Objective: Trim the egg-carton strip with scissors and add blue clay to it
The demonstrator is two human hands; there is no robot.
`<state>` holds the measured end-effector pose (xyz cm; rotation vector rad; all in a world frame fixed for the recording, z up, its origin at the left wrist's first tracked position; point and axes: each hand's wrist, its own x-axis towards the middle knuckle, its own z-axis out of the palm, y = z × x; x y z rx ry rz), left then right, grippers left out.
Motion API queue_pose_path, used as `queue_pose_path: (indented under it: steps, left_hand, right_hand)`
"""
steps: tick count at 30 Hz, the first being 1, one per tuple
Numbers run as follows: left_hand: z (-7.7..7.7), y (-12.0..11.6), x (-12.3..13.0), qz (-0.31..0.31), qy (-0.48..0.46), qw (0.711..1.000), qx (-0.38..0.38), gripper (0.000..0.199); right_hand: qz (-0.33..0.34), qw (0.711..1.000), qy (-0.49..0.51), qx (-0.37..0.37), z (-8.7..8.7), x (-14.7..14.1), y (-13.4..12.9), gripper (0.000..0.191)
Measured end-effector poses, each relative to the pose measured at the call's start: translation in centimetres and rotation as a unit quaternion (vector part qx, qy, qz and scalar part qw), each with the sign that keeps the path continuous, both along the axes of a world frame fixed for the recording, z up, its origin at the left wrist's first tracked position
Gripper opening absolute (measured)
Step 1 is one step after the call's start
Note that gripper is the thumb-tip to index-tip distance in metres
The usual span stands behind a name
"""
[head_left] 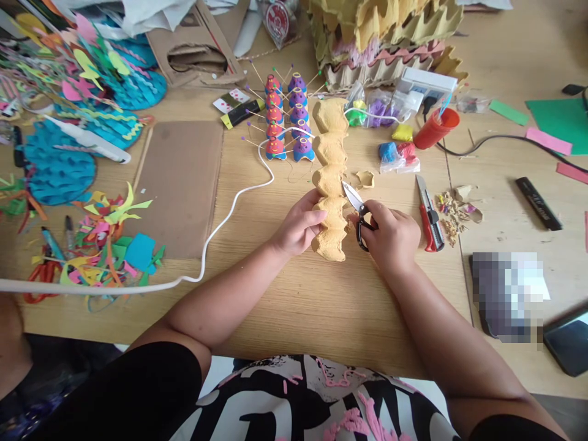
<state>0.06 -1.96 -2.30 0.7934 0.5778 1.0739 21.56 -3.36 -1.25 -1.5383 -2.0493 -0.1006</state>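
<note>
My left hand (301, 225) grips a long yellow strip of egg carton (331, 153) by its left side, fingers partly hidden behind it. The strip's row of bumps runs away from me over the table. In my right hand (392, 236) is a pair of black-handled scissors (353, 195), fingers closed around the handles. Its blades touch or nearly touch the strip's right edge near the middle. Just right of the blades lies a small cut carton piece (366, 179). Beyond my left hand stand two rows of painted carton figures, red (275, 147) and purple (303, 147), with pins sticking out.
A white cable (236, 199) crosses the table at left, near a cardboard sheet (181, 190) and paper scraps (114, 245). To the right lie a red utility knife (429, 217), carton scraps (459, 211) and an orange cup (435, 128). Egg trays (381, 73) are stacked behind.
</note>
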Motion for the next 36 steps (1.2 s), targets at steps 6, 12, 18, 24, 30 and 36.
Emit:
queue_pose_path:
  steps: [6,12,18,24,30,36]
  left_hand:
    - [0.21,-0.02,0.11,0.003,-0.002,1.0,0.005,0.063]
    - [0.46,-0.14,0.32,-0.003,0.009,1.0,0.013,0.065]
    - [0.28,-0.05,0.34,0.001,0.005,0.999,0.034,0.064]
    - [0.02,-0.03,0.21,-0.004,0.008,0.999,0.038,0.064]
    - [0.44,-0.23,0.35,0.004,0.017,0.999,0.034,0.064]
    - [0.48,-0.31,0.43,0.006,0.017,0.999,0.039,0.064]
  right_hand:
    - [0.003,0.996,0.079,-0.052,-0.23,-0.21,-0.13,0.032]
    - [0.01,0.984,0.15,-0.094,0.16,-0.36,-0.2,0.04]
    - [0.023,0.987,0.122,-0.101,0.44,-0.34,-0.17,0.037]
    - [0.01,0.992,0.1,-0.082,0.04,-0.43,0.03,0.03]
    - [-0.007,0.991,0.112,-0.072,-0.03,-0.33,0.02,0.031]
    - [-0.001,0.993,0.095,-0.07,0.06,-0.47,-0.13,0.032]
